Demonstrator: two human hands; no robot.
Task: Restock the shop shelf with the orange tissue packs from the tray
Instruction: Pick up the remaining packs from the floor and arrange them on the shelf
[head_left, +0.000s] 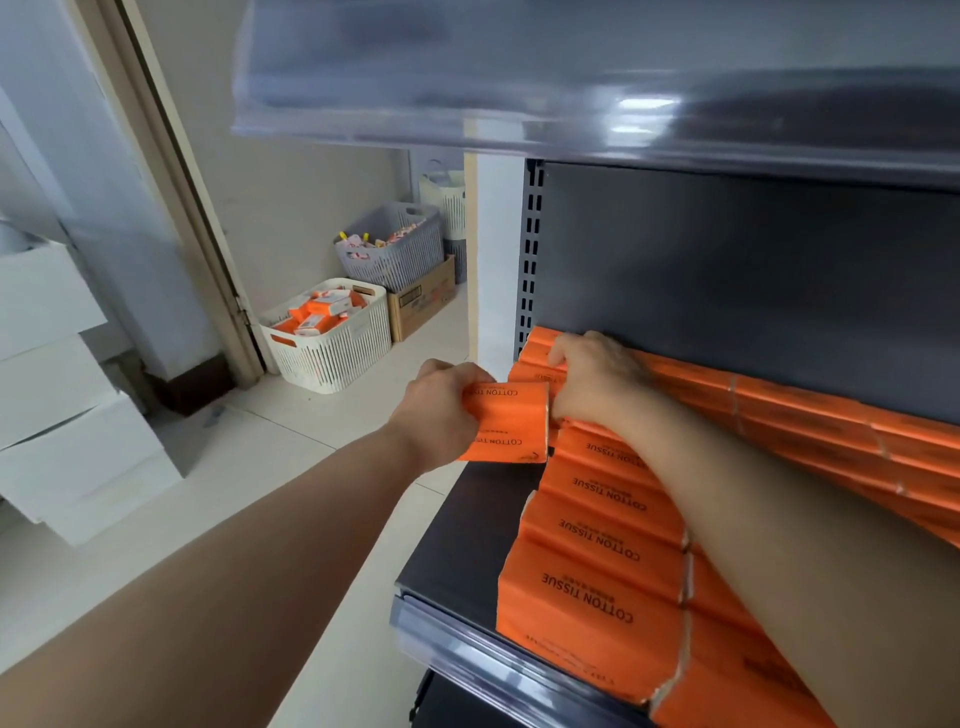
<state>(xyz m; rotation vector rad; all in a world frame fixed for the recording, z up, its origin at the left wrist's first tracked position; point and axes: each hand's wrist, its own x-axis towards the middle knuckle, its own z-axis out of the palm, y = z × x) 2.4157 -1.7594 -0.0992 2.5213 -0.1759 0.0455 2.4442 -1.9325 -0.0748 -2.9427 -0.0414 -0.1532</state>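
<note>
A: We open on a pale tiled floor (322, 467) with a dark shop shelf (467, 530) on the right and an upper shelf (571, 78) blurred overhead.

B: We log the left hand (441, 410) first. Its fingers are curled round the left edge of one orange tissue pack (506, 423), thumb side up, a firm hold.

A: Where do we put that pack?

B: It is over the far left end of the shelf, just left of the near row of packs (597, 551), with its lower edge at the bare shelf board. We can't tell if it touches the board.

A: And the right hand (597, 384)?

B: It lies on top of the stock where the near row meets the far row of packs (805, 415). The fingers bend over the left end of the far row, and the thumb sits right beside the held pack. We can't tell whether it grips anything or only presses.

A: How does the stock look?

B: Both rows are orange with COTTON TISSUE print and run along the shelf to the right. The far row stands against the grey back panel (727, 260).

A: What about the background, quickly?

B: On the floor to the far left there is a white basket (337, 353) holding orange and white packs. Behind it are a cardboard box (421, 306) and a grey basket (400, 260). White boxes (67, 441) are stacked at the left edge.
</note>
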